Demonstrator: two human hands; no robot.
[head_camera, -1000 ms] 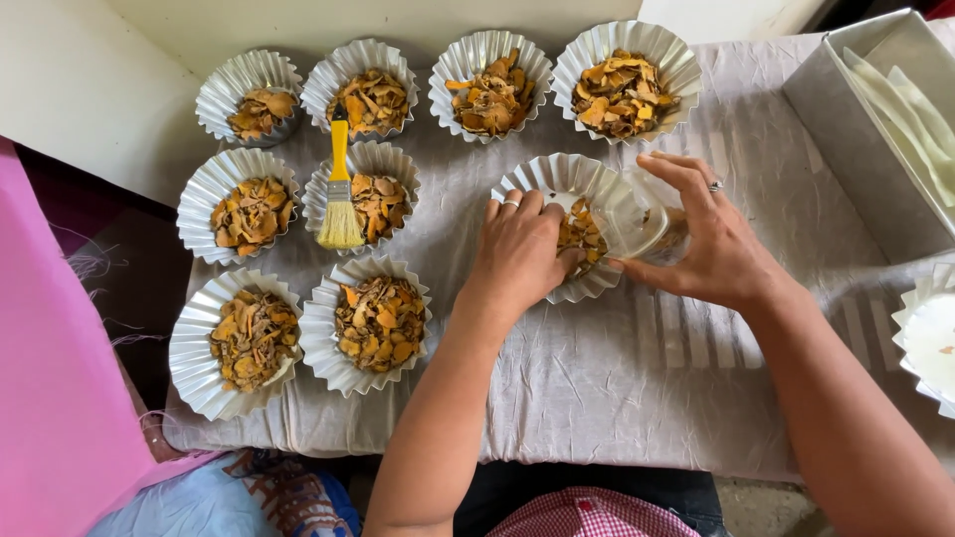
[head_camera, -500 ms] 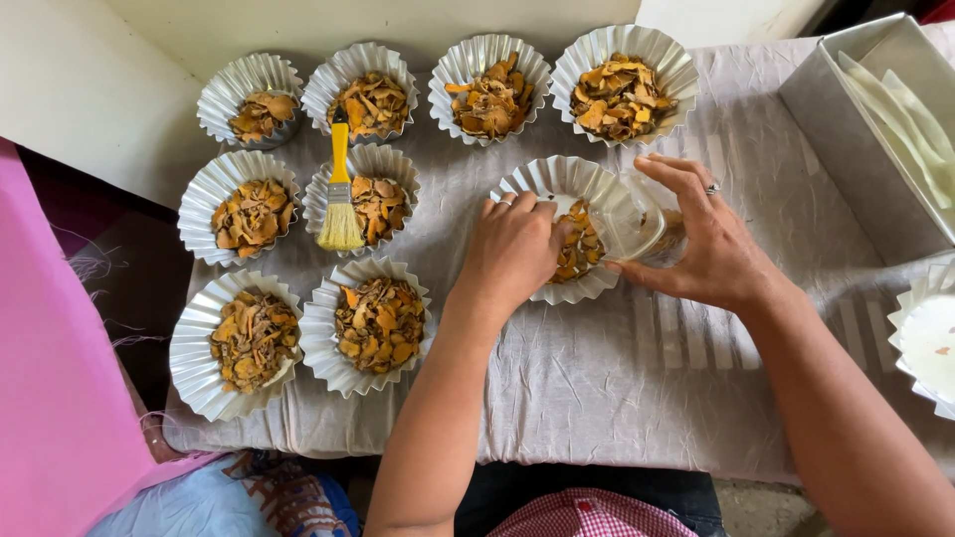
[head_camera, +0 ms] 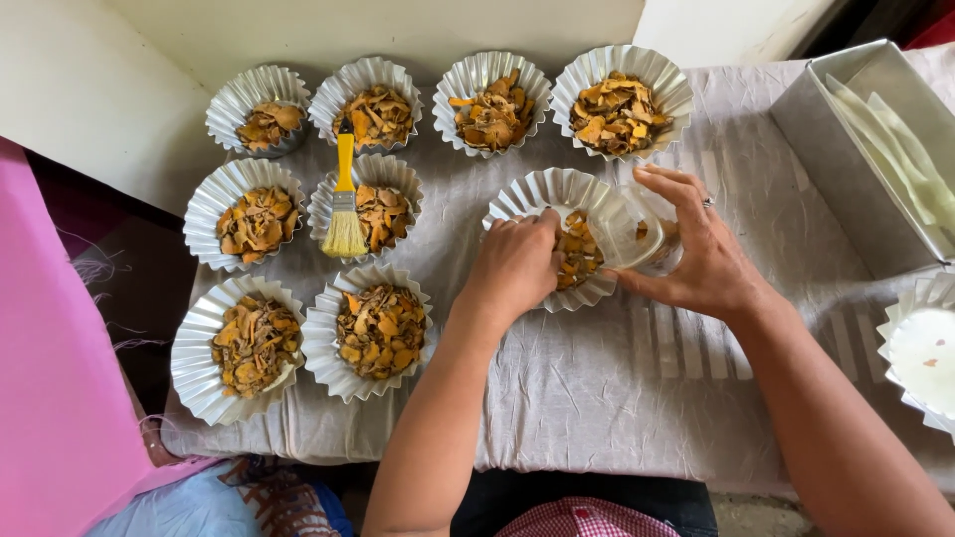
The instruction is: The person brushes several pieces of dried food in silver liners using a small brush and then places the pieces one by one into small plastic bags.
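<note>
Now left hand [head_camera: 517, 264] presses flakes in fluted tin [head_camera: 542, 194]; right hand [head_camera: 696, 249] clamps clear cup [head_camera: 637, 234] (tilted).

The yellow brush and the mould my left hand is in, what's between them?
Only bare grey cloth separates the brush from that mould, in the head view.

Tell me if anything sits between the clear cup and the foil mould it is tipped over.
Nothing visible does. The right hand tilts the clear cup over the mould, and the left hand rests inside on the orange chips, beside the cup's mouth.
</note>
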